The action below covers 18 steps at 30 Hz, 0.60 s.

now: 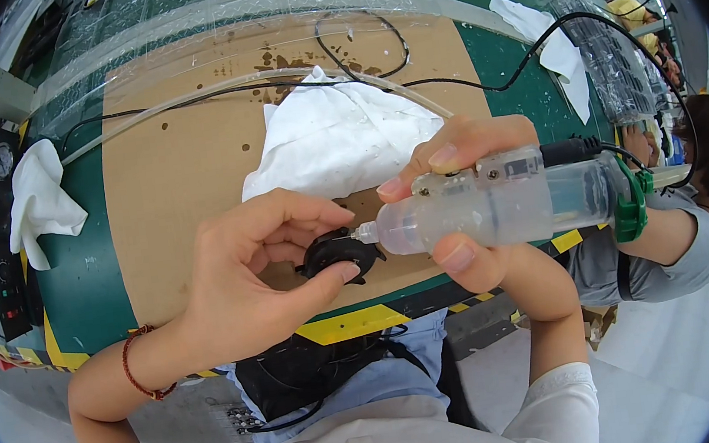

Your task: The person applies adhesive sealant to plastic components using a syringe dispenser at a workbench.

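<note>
Between thumb and fingers, my left hand (254, 259) holds a small round black part (344, 256) with little tabs on its rim. My right hand (483, 198) grips a clear dispensing syringe (476, 215) lying nearly level, its nozzle pointing left. The nozzle tip meets or nearly meets the black part's upper right edge; actual contact cannot be made out. A green cap (629, 199) closes the syringe's right end, where a hose and a black cable join. Behind both hands lies a crumpled white cloth (331, 128).
Brown cardboard (161, 208) with dark stains covers part of the green table. At the left stands a black control box (2, 235) with a gauge, beside another white cloth (44, 200). A black cable (521, 71) loops across the back. A co-worker (679, 228) sits at the right.
</note>
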### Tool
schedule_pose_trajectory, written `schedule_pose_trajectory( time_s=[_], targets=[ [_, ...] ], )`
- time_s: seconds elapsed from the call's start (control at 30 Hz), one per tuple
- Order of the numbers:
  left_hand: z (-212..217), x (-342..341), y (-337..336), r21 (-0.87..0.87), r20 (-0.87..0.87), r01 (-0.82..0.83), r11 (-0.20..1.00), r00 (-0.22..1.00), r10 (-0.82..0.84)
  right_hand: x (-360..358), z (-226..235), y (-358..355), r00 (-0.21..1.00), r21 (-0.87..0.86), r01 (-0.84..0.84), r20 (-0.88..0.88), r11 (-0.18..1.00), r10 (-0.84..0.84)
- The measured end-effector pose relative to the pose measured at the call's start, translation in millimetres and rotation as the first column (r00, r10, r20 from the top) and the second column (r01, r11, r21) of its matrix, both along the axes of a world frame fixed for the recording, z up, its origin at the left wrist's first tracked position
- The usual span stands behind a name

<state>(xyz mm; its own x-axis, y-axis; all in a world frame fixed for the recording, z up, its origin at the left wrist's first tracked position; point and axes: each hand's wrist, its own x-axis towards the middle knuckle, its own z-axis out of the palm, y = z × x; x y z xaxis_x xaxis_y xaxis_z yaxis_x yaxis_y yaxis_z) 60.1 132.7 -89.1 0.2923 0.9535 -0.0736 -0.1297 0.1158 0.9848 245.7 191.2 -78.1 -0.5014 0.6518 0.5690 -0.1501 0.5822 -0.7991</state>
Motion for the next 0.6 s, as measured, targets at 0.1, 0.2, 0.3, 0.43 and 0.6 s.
schedule_pose_trajectory(
  time_s=[0.1, 0.2, 0.3, 0.43, 0.6],
  targets=[
    [-0.1, -1.5, 0.8, 0.041, -0.024, 0.009, 0.999, 1.0, -0.008, -0.9, -0.7, 0.5, 1.0, -0.003, -0.013, -0.008, 1.0, 0.013],
    [-2.9, -1.3, 0.8, 0.093, -0.037, 0.012, 0.996, 0.999, -0.009, -0.7, 0.5, 0.2, 1.0, -0.005, -0.009, -0.004, 1.0, 0.009],
    [-3.4, -2.2, 1.8, 0.101, -0.03, 0.01, 0.995, 1.0, -0.007, -1.5, -1.9, -1.2, 1.0, -0.012, 0.013, -0.006, 1.0, -0.013],
    [-1.8, -2.1, 1.7, 0.109, -0.054, 0.007, 0.994, 0.999, -0.002, -1.1, -0.5, -1.0, 1.0, -0.002, 0.025, 0.011, 1.0, -0.025],
    [-2.0, -2.3, 1.7, 0.093, -0.037, 0.008, 0.996, 0.999, -0.005, -1.4, -0.5, 0.5, 1.0, 0.022, 0.019, 0.001, 1.0, -0.019]
  ],
)
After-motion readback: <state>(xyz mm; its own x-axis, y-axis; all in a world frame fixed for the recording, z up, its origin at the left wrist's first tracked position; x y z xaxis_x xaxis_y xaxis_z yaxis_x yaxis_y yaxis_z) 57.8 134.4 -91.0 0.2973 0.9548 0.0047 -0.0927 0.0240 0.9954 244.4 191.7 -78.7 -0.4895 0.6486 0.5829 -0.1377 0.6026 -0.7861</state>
